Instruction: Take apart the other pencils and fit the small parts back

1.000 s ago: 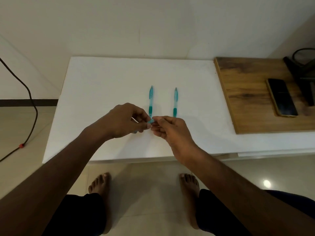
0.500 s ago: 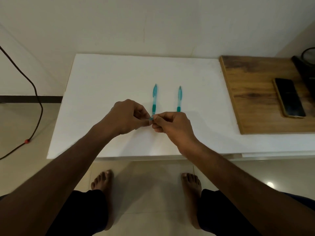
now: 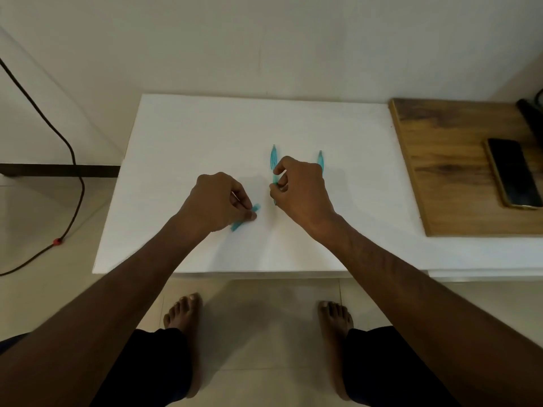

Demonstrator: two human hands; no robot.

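Your left hand (image 3: 220, 201) is pinching a small teal pen piece (image 3: 244, 217) between thumb and fingertips, holding it low over the white desk (image 3: 182, 142) near the middle of the front edge, with the piece slanting and blurred so its exact shape is hard to tell. Your right hand (image 3: 299, 189) is sitting just beside it, a little farther back, fingers curling around the lower part of a teal pen (image 3: 273, 160) that is lying on the desk and pointing toward the back edge. Your two hands are working apart, with a narrow strip of white desk showing between them. A second teal pen (image 3: 320, 158) is peeking out just behind your right hand, lying parallel to the first. Over at the desk's right end a wooden board (image 3: 440, 160) is lying flat, and a dark phone (image 3: 512, 176) is resting on it near the right edge of the view. A dark cable (image 3: 70, 154) is trailing down the wall and across the floor off the desk's left side, and your bare feet are showing on the tiles below the front edge.
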